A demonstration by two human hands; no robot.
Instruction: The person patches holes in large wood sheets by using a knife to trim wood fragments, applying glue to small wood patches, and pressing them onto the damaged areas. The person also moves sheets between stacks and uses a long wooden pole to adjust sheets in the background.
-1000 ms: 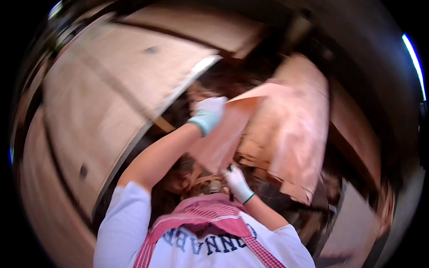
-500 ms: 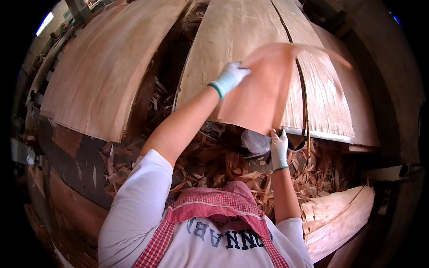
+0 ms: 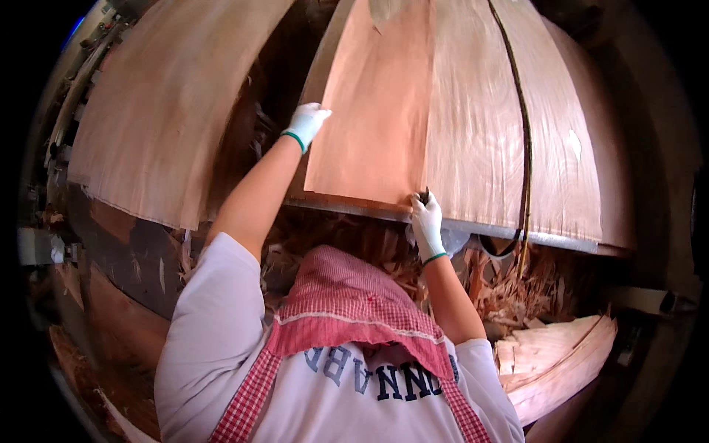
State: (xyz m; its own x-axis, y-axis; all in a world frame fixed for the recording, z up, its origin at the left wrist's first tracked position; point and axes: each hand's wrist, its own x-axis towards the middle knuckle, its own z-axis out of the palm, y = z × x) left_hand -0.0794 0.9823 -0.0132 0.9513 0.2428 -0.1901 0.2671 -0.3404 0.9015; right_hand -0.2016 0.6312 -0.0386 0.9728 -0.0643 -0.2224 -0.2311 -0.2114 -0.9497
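A reddish strip of wood veneer (image 3: 377, 125) lies lengthwise on a stack of paler veneer sheets (image 3: 473, 140). My left hand (image 3: 306, 122), in a white glove with a green cuff, pinches the strip's left edge. At its near right corner is my right hand (image 3: 427, 221), gloved the same way, with fingers closed on the corner. A small dark object (image 3: 424, 196) shows at the right fingertips; its kind is too small to make out. The strip's far end runs up to the top of the picture.
Another veneer stack (image 3: 170, 118) stands to the left, across a dark gap. A dark cord (image 3: 523, 125) runs over the right stack. Wood scraps (image 3: 509, 288) litter the space below, with torn veneer pieces (image 3: 554, 362) at lower right and a clear plastic bag (image 3: 454, 241) under the stack's edge.
The reddish strip, lifted and curling before, now lies flat on the stack and further left. Both hands have moved left with it, the right one also slightly away from me.
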